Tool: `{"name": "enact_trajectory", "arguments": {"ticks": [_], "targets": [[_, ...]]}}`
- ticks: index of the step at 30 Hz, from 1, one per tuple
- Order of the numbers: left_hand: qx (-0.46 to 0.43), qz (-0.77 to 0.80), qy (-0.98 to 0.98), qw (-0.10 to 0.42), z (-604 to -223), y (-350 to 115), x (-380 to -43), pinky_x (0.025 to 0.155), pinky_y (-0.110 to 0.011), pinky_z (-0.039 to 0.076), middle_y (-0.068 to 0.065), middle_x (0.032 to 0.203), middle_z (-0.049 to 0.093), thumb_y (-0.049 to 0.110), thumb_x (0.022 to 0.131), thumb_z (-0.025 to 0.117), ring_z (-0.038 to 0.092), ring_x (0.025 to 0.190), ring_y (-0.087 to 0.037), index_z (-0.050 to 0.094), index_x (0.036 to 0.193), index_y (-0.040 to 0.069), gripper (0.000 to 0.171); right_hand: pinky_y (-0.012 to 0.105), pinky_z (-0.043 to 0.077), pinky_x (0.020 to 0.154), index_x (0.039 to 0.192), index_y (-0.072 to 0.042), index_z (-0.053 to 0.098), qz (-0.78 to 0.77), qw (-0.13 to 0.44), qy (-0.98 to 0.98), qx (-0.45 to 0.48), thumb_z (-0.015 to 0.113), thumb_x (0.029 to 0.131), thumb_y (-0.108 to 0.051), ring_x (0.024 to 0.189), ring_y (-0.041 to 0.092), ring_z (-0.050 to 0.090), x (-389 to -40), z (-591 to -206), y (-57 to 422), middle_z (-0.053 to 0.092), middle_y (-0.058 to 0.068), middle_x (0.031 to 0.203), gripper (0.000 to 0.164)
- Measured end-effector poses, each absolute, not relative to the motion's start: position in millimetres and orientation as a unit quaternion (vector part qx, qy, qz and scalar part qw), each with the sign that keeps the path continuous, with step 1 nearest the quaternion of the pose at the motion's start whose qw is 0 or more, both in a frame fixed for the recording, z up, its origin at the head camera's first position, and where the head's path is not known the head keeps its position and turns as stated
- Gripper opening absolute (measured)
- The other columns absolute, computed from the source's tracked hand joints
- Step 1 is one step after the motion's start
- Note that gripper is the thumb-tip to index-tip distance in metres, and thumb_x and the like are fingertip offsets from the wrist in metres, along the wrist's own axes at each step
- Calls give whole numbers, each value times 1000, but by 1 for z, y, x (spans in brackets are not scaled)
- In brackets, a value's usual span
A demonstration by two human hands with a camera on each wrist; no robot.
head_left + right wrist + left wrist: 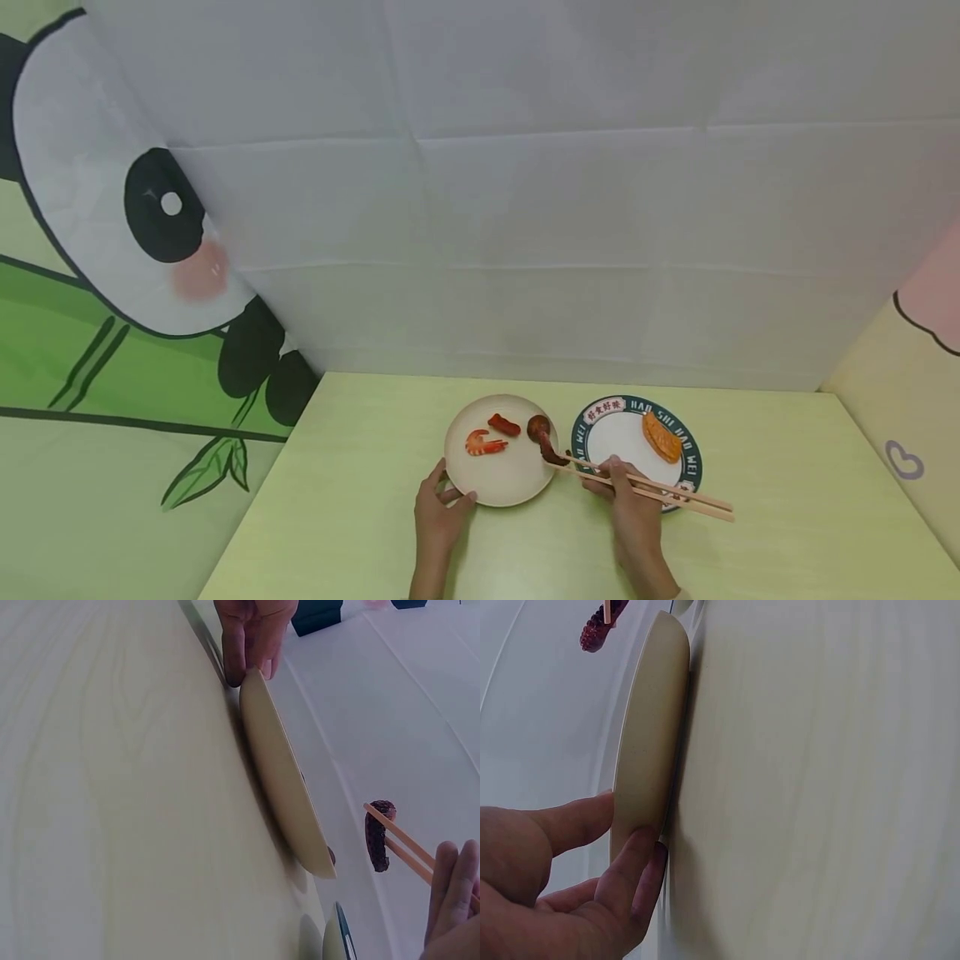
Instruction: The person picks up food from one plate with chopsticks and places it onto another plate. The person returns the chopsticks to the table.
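My left hand (pixel 442 508) grips the near-left rim of a cream plate (pixel 498 492), its thumb at the rim and fingers along the underside in the left wrist view. On that plate lie a shrimp (pixel 486 443), a short red sausage-like piece (pixel 505 425) and a rounded brown piece (pixel 537 427). My right hand (pixel 630 500) holds a pair of wooden chopsticks (pixel 690 497). Between their tips is a dark reddish, bumpy, curved food piece (pixel 378 836), raised above the plate rim in the right wrist view. It overlaps the plate's right edge in the head view.
To the right stands a white plate with a dark green lettered rim (pixel 579 433), partly hidden by my right hand. A ridged orange-brown food piece (pixel 662 437) lies on it. The pale table (pixel 780 475) meets a white cloth wall (pixel 525 317) behind, with printed cloth at both sides.
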State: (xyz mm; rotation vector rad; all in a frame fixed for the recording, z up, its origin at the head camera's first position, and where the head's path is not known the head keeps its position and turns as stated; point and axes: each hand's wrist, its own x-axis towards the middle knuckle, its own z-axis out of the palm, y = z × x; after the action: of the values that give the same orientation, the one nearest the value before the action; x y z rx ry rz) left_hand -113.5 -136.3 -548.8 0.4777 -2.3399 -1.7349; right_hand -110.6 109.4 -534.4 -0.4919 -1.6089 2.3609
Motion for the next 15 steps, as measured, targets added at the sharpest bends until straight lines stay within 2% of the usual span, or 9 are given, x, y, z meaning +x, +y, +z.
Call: {"name": "enact_trajectory", "arguments": {"ticks": [8,15], "targets": [[161,-583,-791,92,-551,-137,-114,65,-25,50,-19,120,49,-7,69,72,63,85,-25,41,134,-6,72,35,53,73,100,11,58,808,119,-548,-179,53,94,-27,71,23,68,-110,-531,115,62,13,91,39],[152,-590,-787,94,-548,-137,-113,67,-26,50,-20,120,49,-8,69,72,63,87,-27,41,135,-6,72,32,52,74,107,12,56,804,109,-542,-219,52,95,-25,73,22,68,-110,-527,121,64,6,87,39]]}}
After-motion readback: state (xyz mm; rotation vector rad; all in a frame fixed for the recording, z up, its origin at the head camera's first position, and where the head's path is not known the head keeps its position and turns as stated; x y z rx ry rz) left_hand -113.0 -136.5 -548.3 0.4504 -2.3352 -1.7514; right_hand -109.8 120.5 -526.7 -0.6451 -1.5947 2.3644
